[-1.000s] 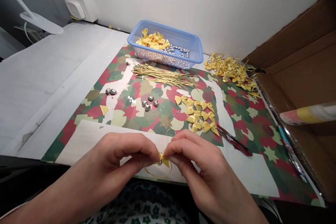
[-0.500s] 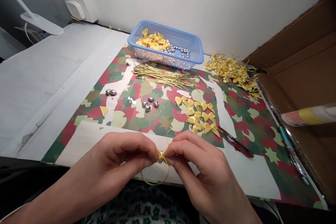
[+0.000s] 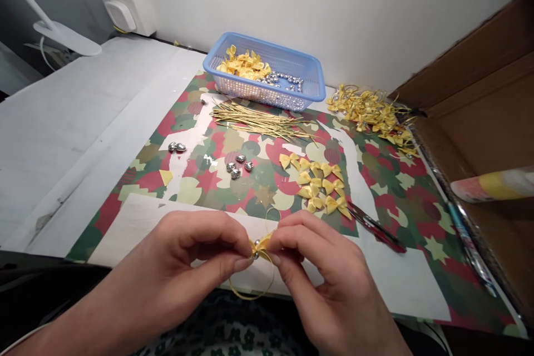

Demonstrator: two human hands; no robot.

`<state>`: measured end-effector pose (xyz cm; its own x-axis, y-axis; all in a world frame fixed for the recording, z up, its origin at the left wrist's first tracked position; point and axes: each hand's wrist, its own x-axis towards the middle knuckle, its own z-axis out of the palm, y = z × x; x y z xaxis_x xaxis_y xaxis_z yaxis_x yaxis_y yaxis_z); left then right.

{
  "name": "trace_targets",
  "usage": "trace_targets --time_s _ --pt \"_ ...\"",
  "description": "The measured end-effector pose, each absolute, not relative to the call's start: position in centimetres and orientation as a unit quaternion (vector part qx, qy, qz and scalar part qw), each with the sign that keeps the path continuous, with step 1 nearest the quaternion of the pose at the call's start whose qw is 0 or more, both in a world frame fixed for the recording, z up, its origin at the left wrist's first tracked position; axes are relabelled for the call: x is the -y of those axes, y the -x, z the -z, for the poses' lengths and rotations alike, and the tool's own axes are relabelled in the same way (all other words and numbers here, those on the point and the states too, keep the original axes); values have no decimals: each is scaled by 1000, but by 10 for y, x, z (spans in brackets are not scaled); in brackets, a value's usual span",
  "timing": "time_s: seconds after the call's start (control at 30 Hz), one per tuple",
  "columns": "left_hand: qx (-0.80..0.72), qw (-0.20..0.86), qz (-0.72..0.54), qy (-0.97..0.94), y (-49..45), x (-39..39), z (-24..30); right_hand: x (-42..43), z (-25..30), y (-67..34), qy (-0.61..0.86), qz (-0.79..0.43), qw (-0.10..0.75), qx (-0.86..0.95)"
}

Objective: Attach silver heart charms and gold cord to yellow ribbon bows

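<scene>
Both hands pinch one small yellow ribbon bow [image 3: 262, 244] over the table's front edge. My left hand [image 3: 204, 250] is closed on its left side, thumb against forefinger. On the other side, my right hand [image 3: 311, 258] grips the bow between thumb and fingers. Silver beads [image 3: 256, 255] sit at the bow's middle. A thin gold cord [image 3: 252, 297] loops below it, and a smaller loop rises above. The fingers cover most of the bow. Beyond my right hand lie several finished-looking yellow bows [image 3: 321, 181] in rows, with scissors [image 3: 377, 228] beside them.
A blue basket [image 3: 267, 44] at the back holds yellow bows and silver beads. Cut gold cords [image 3: 262, 122] lie before it. Loose silver beads [image 3: 236, 173] rest mid-table. Corded bows [image 3: 371, 111] are heaped at back right, near a cardboard box [image 3: 479, 89]. A lamp base [image 3: 69, 39] stands left.
My right hand has shifted slightly to the right, and more of the bow shows between the fingers. The lower cord loop has swung a little right and down. Both hands keep hold.
</scene>
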<state>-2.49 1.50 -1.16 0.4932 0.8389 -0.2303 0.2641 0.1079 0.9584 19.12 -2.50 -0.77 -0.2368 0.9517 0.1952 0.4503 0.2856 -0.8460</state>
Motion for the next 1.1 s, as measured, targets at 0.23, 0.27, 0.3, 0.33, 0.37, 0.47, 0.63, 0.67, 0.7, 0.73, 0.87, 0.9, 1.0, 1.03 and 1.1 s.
trace_targets --time_s 0.23,0.27,0.3,0.33,0.37,0.47,0.63,0.67,0.7,0.73,0.87,0.9,1.0,1.03,1.1 --pt "-436 568 -243 -654 26 -16 13 26 4 -196 498 -339 357 714" --pt "-443 563 -246 -653 25 -15 13 27 3 -198 501 -340 354 713" --pt "-447 559 -247 -653 25 -15 13 27 1 -198 505 -340 354 710" --pt "-445 558 -246 -656 24 -14 12 28 0 -199 509 -340 354 707" --pt "-442 557 -243 -660 24 -14 12 29 -1 -199 513 -339 355 704" --pt "-427 563 -240 -666 24 -14 11 33 -2 -194 526 -341 346 698" --pt "-418 583 -242 -654 27 -16 12 37 4 -188 511 -292 348 730" --pt "-416 587 -239 -652 28 -16 12 36 5 -187 508 -276 350 737" --pt "-412 590 -235 -653 28 -15 13 36 6 -187 507 -264 350 742" --pt "-408 591 -234 -655 29 -15 13 35 6 -187 506 -257 349 746" --pt "-396 598 -248 -651 29 -16 14 32 6 -188 503 -268 347 744" --pt "-394 600 -251 -650 29 -16 14 31 6 -189 506 -280 347 738" --pt "-384 599 -252 -656 29 -16 12 26 6 -189 510 -348 348 705" --pt "-383 596 -251 -660 29 -16 11 25 6 -188 509 -375 346 693" --pt "-390 588 -249 -663 29 -14 10 23 7 -188 507 -414 345 673"
